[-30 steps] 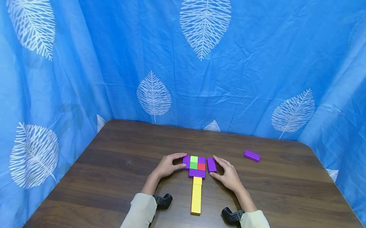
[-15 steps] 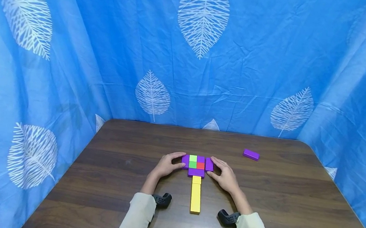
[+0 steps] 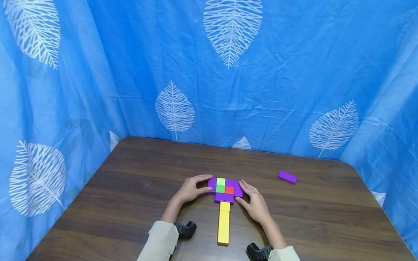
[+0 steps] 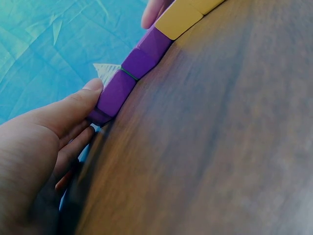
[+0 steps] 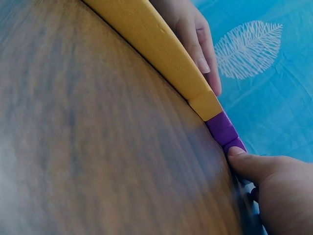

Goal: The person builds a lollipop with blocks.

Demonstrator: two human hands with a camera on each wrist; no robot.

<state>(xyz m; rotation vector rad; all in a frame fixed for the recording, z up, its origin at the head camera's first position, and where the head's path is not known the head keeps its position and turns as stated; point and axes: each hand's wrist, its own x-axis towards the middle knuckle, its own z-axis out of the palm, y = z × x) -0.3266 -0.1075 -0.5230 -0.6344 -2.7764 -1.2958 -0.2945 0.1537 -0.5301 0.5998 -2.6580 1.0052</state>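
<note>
Thumb and fingers of my left hand hold the two ends of a purple block on the group's left side. My right hand pinches another purple block, which lies against the right side. Between them sit a light green block, a green block, a red block and a small purple piece. Along their near side runs a third purple block. A short yellow block and a long yellow block extend from it toward me.
A loose purple block lies farther back on the right of the brown wooden table. Blue cloth with white leaf prints hangs behind the table and at both sides.
My right hand has moved left with its purple block, straightening it and closing the gap to the group. The left hand keeps its hold in place.
</note>
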